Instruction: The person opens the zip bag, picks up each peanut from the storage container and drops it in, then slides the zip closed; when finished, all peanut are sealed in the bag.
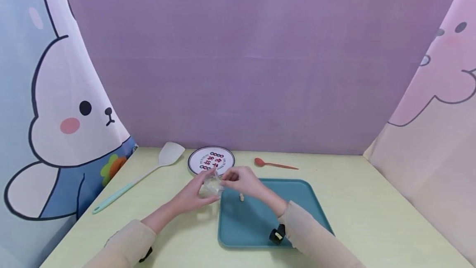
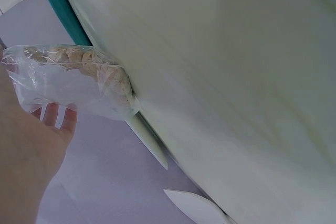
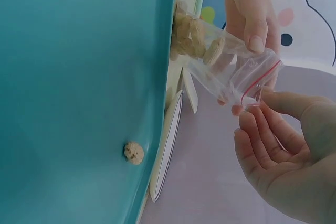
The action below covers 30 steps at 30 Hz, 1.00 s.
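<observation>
A clear zip bag (image 1: 213, 185) with a red line near its mouth is held up beside the tray's left edge. Several unshelled peanuts (image 3: 191, 38) lie gathered at its far end. My left hand (image 1: 191, 195) grips the bag from the side, thumb and fingers on either face in the right wrist view. With thumb and forefinger my right hand (image 1: 243, 181) pinches the bag's mouth by the red line; its other fingers curl loosely. One single peanut (image 1: 241, 197) rests on the teal tray (image 1: 260, 226), below my right hand.
Behind the hands lies a round white plate (image 1: 197, 162) with red characters. A white spatula (image 1: 171, 154) with a mint handle stretches along the left. An orange-red spoon (image 1: 259, 162) lies behind the tray. A purple cloth (image 1: 230, 73) hangs at the table's back.
</observation>
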Available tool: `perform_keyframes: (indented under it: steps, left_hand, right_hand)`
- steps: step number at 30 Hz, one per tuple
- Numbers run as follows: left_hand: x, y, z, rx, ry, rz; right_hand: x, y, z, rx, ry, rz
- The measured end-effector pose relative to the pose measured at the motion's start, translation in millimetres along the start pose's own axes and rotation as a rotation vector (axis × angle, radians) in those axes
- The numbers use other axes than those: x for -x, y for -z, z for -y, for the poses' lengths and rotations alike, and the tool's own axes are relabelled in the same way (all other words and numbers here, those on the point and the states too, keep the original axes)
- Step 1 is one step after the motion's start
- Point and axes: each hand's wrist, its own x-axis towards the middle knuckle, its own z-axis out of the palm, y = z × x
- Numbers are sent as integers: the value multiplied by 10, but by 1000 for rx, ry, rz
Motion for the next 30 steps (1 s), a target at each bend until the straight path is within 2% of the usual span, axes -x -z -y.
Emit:
perform_keyframes:
  steps: [7, 13, 18, 30]
  left_hand:
    - [-3, 6, -9, 4, 4, 0]
    - [2, 12, -17, 1, 11, 0]
    - [7, 22, -21, 7, 29, 6]
    - [6, 14, 3, 2, 34, 2]
  right_hand:
    - [-2, 77, -89, 8, 10, 7]
    - [0, 127, -290, 4, 68, 52]
    - [25, 150, -456, 0, 63, 77]
    - [68, 177, -630, 71, -23, 278]
